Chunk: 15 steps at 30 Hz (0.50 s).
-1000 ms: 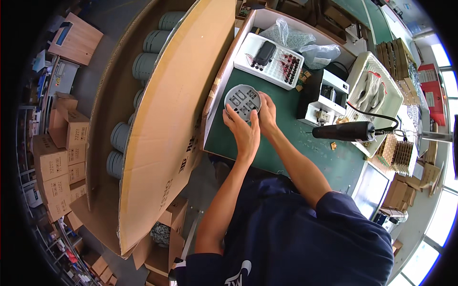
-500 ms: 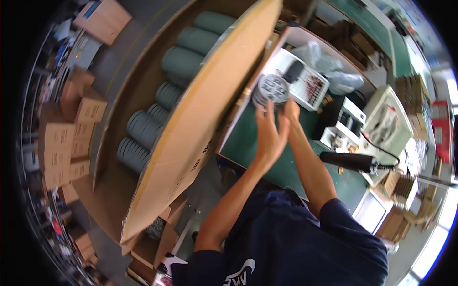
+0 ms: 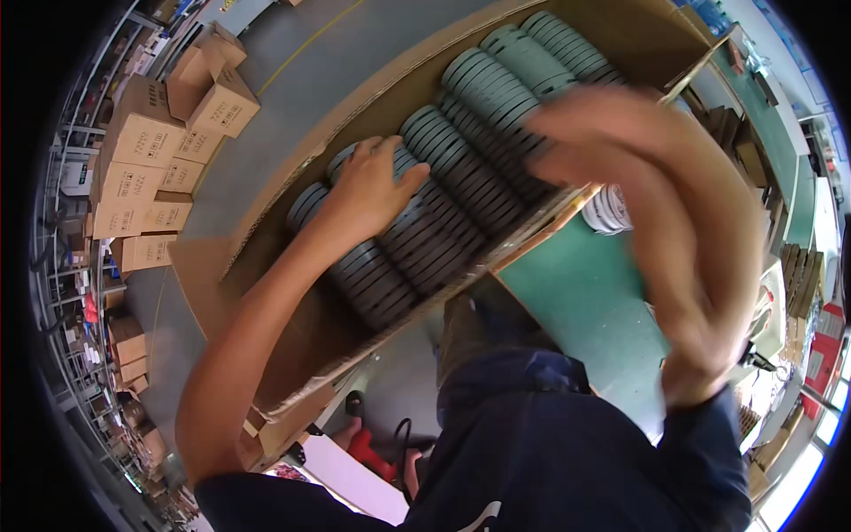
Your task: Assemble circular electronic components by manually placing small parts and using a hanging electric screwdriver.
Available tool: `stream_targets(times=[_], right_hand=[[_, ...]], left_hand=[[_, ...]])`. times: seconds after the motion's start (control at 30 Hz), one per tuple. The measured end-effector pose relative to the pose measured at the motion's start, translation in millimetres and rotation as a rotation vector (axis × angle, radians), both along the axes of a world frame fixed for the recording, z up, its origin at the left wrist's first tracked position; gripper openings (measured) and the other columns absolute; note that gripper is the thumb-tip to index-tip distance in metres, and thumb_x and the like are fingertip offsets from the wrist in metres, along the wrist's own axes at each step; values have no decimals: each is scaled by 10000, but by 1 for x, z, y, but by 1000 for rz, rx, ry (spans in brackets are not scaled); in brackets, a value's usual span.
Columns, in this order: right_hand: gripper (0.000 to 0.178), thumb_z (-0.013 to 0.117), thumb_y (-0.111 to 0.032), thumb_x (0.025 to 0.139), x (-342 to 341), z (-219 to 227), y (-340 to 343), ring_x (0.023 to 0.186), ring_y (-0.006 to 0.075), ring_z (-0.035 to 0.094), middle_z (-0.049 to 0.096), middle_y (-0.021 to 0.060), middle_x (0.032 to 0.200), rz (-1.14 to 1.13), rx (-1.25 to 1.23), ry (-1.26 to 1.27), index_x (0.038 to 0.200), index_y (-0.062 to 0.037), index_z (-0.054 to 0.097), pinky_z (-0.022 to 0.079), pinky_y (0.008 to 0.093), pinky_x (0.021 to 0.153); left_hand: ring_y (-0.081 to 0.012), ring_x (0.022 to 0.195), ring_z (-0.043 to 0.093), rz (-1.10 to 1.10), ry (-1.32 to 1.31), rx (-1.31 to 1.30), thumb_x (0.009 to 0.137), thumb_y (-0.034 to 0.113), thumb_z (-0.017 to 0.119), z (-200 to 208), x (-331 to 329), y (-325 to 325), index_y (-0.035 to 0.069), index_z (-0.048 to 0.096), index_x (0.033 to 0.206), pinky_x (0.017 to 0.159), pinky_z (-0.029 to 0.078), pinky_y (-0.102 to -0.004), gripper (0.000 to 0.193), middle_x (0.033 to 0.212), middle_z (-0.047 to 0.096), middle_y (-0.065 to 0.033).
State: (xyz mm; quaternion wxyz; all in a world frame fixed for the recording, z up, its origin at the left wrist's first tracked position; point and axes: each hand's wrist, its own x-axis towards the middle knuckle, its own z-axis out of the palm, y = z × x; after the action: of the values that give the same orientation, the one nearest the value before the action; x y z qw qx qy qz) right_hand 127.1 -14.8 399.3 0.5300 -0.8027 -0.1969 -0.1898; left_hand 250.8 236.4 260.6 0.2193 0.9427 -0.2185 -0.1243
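A long cardboard box (image 3: 206, 282) holds several rows of stacked grey round discs (image 3: 483, 82), lying on their sides. My left hand (image 3: 372, 191) rests over one row of discs near the left end, thumb spread away from its fingers. Across the right part of the box reaches my right hand (image 3: 585, 133), smeared by motion, so its fingers and anything in them cannot be made out. Beside the box, a short stack of pale grey discs (image 3: 606, 211) stands on the green tabletop (image 3: 576, 297), partly hidden behind my right forearm.
Closed cartons (image 3: 133, 191) are piled on the floor at the left, near loaded shelves (image 3: 80, 284). A black handheld tool (image 3: 756, 357) shows at the right beyond my forearm. Brown cardboard pieces (image 3: 802, 275) are stacked at the far right.
Both hands have left the disc stack on the green table. My left hand has moved left onto discs inside the box, and my right hand is over it. My view has shifted toward the box.
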Motion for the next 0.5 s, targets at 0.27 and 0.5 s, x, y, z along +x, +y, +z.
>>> stream_targets(times=[0.27,0.5], right_hand=[[958,656,-683,896,166,-155,84,1310,356,573,588,258,1412,969,-1386,1234,1452,79,486,478,436,1057],[1409,802,-704,740,113,-230,92,1525,365,279,242,263,1648,451,-514,1642,1609,77,14,273,409,1251]], left_hand=[[-457,1163,647,389,-30,230,977,476,621,-96,64,7,-28,644,1299,990,511,-543,599,1214,687,-278],[-380,1431,450,346,424,44,917,646,620,-108,82,41,-34,479,1485,1210,317,-432,897,1560,431,-284]])
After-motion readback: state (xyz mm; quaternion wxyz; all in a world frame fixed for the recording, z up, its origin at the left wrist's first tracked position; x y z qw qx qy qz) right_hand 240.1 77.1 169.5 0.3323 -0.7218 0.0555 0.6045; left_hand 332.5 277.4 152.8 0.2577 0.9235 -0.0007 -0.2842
